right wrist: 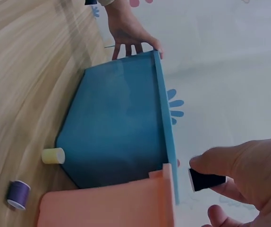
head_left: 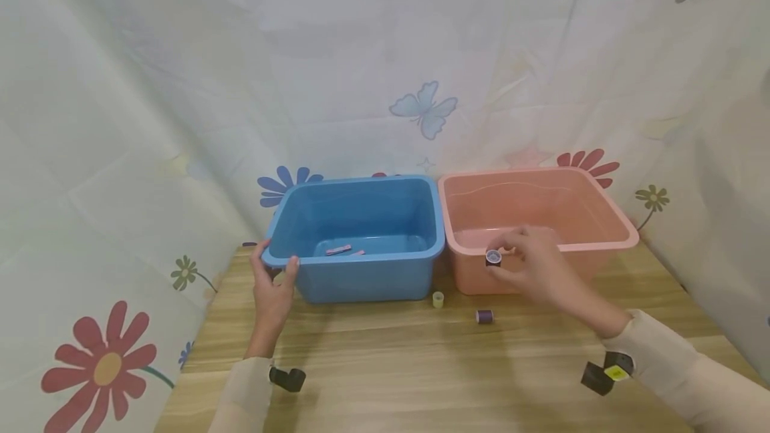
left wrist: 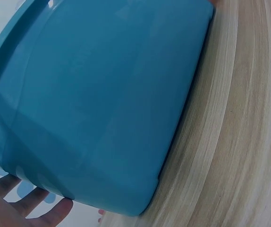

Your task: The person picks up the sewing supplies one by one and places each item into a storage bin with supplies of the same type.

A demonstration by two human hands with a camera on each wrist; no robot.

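My left hand (head_left: 273,296) grips the near left corner of the blue tub (head_left: 361,279), its fingers along the outer side wall and the thumb at the rim. In the left wrist view, several fingers (left wrist: 54,213) lie against the tub's wall. My right hand (head_left: 539,271) pinches a black spool of thread (head_left: 493,259) between thumb and fingers, held up at the front rim of the pink tub (head_left: 601,246). On the table below are a pale yellow spool (head_left: 438,299), standing close to the blue tub, and a purple spool (head_left: 484,317) on its side.
Two small pink strips (head_left: 338,250) lie on the blue tub's floor. Both tubs stand side by side at the back of the wooden table (head_left: 373,366), against a curtain (head_left: 361,52) printed with flowers and butterflies.
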